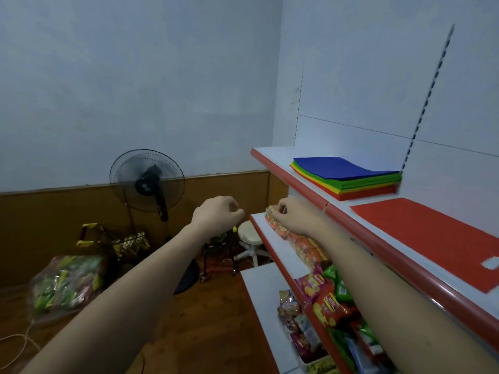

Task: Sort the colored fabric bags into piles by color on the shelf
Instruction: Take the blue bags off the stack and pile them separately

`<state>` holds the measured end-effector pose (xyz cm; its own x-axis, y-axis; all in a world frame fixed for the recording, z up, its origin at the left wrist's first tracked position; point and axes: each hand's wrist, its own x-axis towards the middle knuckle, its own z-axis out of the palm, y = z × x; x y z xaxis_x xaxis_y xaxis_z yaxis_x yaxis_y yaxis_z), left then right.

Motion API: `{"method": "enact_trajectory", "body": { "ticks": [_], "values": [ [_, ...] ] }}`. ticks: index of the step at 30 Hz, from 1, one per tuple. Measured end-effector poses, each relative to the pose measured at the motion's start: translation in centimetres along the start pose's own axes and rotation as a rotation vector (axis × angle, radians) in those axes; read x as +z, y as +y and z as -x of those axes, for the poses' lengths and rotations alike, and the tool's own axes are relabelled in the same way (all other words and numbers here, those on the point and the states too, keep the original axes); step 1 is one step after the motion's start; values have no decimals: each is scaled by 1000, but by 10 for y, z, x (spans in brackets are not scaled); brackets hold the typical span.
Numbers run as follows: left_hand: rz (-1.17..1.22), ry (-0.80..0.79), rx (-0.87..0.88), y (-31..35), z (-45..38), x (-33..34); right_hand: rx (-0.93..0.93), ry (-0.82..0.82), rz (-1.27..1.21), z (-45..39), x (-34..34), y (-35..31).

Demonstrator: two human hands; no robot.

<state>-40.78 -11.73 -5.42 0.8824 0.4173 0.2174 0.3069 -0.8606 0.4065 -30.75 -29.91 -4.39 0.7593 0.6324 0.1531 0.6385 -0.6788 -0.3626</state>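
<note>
Top shelf (310,182), far right: a stack of fabric bags (348,175), blue on top, then green, yellow and orange-red layers; nearer on the same shelf, one red bag (432,238) lies flat and apart from the stack. Left hand (217,214) hangs in the air left of the shelf, fingers curled, holding nothing. Right hand (290,215), fingers curled inward and empty, sits below the top shelf's red edge, over the snack packets (297,244) on the lower shelf.
</note>
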Motion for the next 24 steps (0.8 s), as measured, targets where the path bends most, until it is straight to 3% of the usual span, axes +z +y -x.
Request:
{"method": "enact_trajectory", "body": {
  "ticks": [12, 17, 24],
  "values": [
    [44, -66, 177, -95, -171, 7, 206, 100, -32, -157, 69, -22],
    [154, -93, 300, -92, -228, 10, 324, 200, -60, -192, 69, -15],
    [389, -156, 520, -45, -310, 45, 492, 460, -71, -229, 46, 41]
  ]
}}
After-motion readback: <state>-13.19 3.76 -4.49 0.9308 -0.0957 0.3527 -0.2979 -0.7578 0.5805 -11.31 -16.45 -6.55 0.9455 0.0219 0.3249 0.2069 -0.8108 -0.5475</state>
